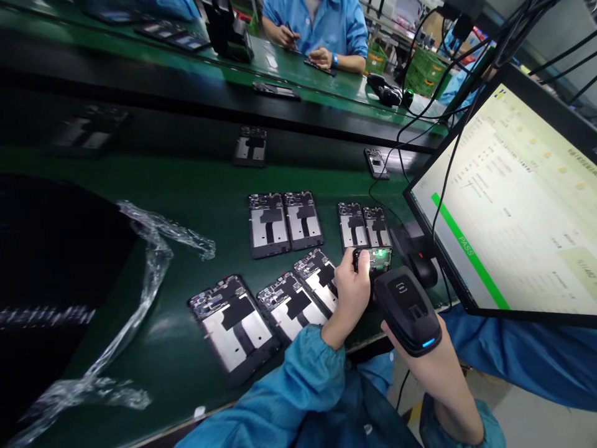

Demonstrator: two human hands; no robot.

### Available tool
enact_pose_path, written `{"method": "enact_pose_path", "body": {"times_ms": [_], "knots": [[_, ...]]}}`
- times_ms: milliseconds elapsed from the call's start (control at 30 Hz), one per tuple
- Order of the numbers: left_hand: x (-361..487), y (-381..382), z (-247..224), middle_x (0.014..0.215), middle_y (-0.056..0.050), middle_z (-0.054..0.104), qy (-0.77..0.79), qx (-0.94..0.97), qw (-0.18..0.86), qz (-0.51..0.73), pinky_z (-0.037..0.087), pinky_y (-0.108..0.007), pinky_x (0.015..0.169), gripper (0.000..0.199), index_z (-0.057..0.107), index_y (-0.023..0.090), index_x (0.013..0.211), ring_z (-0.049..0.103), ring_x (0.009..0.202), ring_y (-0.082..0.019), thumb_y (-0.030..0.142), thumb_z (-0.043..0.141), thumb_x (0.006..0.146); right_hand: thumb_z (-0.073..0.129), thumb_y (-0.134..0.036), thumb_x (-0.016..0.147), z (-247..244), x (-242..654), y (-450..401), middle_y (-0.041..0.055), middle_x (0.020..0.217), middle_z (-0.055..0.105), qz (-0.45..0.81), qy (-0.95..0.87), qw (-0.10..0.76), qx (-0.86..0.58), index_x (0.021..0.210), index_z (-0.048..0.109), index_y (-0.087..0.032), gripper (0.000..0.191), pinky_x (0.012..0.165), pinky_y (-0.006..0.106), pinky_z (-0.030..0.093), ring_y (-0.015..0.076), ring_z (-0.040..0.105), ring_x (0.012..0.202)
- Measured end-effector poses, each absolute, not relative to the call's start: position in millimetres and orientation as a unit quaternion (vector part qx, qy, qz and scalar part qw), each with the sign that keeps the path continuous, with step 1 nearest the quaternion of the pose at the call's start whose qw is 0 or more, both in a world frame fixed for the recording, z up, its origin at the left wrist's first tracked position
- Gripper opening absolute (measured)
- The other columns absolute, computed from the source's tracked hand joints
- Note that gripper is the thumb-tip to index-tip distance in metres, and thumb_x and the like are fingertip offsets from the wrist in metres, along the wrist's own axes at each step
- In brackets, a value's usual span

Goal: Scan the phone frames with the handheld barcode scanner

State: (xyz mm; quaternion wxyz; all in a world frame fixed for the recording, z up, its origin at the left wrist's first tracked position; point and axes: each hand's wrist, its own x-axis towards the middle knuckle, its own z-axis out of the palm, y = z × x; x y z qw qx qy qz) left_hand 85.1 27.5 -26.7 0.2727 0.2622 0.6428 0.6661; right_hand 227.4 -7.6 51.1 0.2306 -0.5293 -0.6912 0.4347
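Observation:
My left hand [351, 283] is closed around an opened phone [383, 260], thumb across its circuit-board end. Green light falls on that board. My right hand [392, 336] grips a black barcode scanner [405, 302] with a blue lit strip; its head covers most of the fingers and points at the phone. Left of my left hand, opened phones lie on the green bench: a large one [236, 326], one beside it [291, 302], and another [318, 277] partly behind the hand. Beyond them lie two pairs, one phone [268, 224] in the left pair and one [353, 225] in the right.
A monitor [508, 218] showing a green PASS bar stands at right, with black cables [459, 149] hanging before it. Clear plastic wrap [149, 280] lies at left beside a black surface [56, 267]. Phones [252, 147] rest on the dark belt. A co-worker [317, 28] sits opposite.

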Motion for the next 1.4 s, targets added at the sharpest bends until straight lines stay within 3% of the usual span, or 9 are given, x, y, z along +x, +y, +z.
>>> {"method": "enact_pose_path", "body": {"times_ms": [267,667,767,900,967,1133,1400], "knots": [[95.4,22.4,-23.5,0.059,0.004,0.048,0.657,0.309,0.238,0.645,0.032,-0.023,0.056,0.022,0.048,0.021,0.073,0.043,0.055,-0.012,0.034,0.051,0.091,0.078,-0.040,0.077,54.2,246.3,-17.8,0.0124,0.108,0.076,0.462,-0.664,0.248,-0.533,0.109,0.067,-0.019,0.041,0.084,0.039,0.060,0.0273,0.072,0.093],[105.2,20.0,-28.7,0.059,0.004,0.051,0.660,0.375,0.147,0.634,0.036,-0.021,0.057,0.021,0.053,0.020,0.078,0.048,0.054,-0.011,0.033,0.049,0.094,0.081,-0.049,0.071,51.7,283.1,-33.4,0.0108,0.095,0.077,0.452,-0.638,0.248,-0.572,0.099,0.066,-0.021,0.042,0.075,0.042,0.062,0.0290,0.073,0.084],[107.8,20.9,-28.4,0.058,0.003,0.052,0.661,0.391,0.118,0.630,0.038,-0.021,0.056,0.022,0.054,0.020,0.079,0.050,0.052,-0.010,0.036,0.048,0.093,0.081,-0.045,0.070,55.1,285.7,-37.7,0.0092,0.092,0.077,0.451,-0.642,0.256,-0.564,0.098,0.066,-0.022,0.039,0.074,0.041,0.062,0.0291,0.073,0.084],[115.1,24.4,-27.5,0.057,0.003,0.056,0.691,0.387,0.084,0.604,0.040,-0.020,0.052,0.025,0.057,0.020,0.080,0.053,0.049,-0.011,0.045,0.056,0.084,0.069,-0.021,0.079,70.1,263.9,-44.2,0.0030,0.087,0.074,0.462,-0.685,0.242,-0.508,0.095,0.064,-0.024,0.017,0.069,0.032,0.058,0.0228,0.071,0.081],[119.1,25.0,-26.6,0.057,0.003,0.058,0.713,0.377,0.091,0.585,0.041,-0.020,0.052,0.023,0.059,0.020,0.081,0.054,0.049,-0.011,0.044,0.060,0.081,0.063,-0.013,0.078,72.9,250.9,-47.4,0.0006,0.085,0.072,0.469,-0.701,0.247,-0.478,0.095,0.062,-0.024,0.021,0.066,0.028,0.056,0.0199,0.069,0.077],[123.8,22.8,-27.6,0.055,0.004,0.058,0.720,0.374,0.124,0.571,0.040,-0.020,0.050,0.019,0.059,0.021,0.081,0.055,0.048,-0.011,0.039,0.062,0.081,0.060,-0.013,0.077,63.0,240.0,-50.5,0.0006,0.082,0.070,0.463,-0.695,0.270,-0.479,0.096,0.060,-0.024,0.021,0.064,0.026,0.055,0.0199,0.069,0.076],[122.7,34.2,-37.3,0.061,0.002,0.057,0.741,0.374,0.070,0.554,0.040,-0.024,0.056,0.027,0.056,0.020,0.084,0.058,0.055,-0.015,0.047,0.059,0.084,0.064,-0.017,0.077,58.8,255.9,-64.7,0.0036,0.089,0.076,0.460,-0.694,0.258,-0.490,0.102,0.065,-0.023,0.026,0.068,0.028,0.059,0.0218,0.073,0.078]]}}
